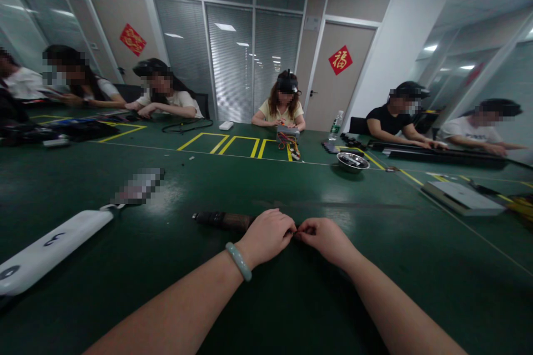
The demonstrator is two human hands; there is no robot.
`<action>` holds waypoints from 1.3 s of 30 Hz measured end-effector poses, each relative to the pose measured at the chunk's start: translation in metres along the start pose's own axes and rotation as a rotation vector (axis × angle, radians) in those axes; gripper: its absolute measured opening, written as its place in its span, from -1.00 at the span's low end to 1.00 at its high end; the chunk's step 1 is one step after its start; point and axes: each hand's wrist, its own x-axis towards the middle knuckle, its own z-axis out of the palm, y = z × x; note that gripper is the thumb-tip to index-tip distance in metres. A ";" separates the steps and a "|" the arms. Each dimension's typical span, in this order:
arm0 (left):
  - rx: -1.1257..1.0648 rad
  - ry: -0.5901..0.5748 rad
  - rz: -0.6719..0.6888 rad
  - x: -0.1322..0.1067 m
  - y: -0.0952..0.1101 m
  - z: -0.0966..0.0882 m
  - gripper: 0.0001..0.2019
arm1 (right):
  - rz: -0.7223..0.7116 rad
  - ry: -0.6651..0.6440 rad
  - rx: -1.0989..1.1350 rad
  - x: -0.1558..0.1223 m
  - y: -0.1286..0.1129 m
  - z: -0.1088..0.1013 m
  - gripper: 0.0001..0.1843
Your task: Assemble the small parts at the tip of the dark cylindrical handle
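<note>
A long, dark, rod-shaped tool (233,221) with a brown middle section and a silver tip at its left end lies on the green table (416,266) ahead of me. My left hand (268,236), below a pale green bangle (239,262), rests over the tool's right part and hides it. Its thumb and fingers are closed in a pinch. Close against it, my right hand (327,239) is pinching too, fingertips nearly meeting those of the left. Whatever small dark thing lies between the fingertips is mostly covered, so I cannot make it out.
On the left lies a white elongated device (58,247), strapped to a blurred flat item (139,186). Further off are a metal bowl (353,162) of dark parts, a water bottle (335,126) and a flat grey box (462,198). Several people work around the table's far side.
</note>
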 end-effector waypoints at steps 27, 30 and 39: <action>0.026 0.047 -0.051 -0.002 0.003 -0.001 -0.88 | -0.009 0.017 0.019 0.000 -0.004 0.000 -0.82; 0.031 0.040 -0.032 -0.002 0.003 0.000 -0.93 | -0.012 0.010 0.006 0.000 -0.003 0.000 -0.81; 0.007 0.022 -0.034 -0.001 0.002 0.001 -0.90 | -0.014 0.020 -0.016 0.000 -0.002 0.000 -0.80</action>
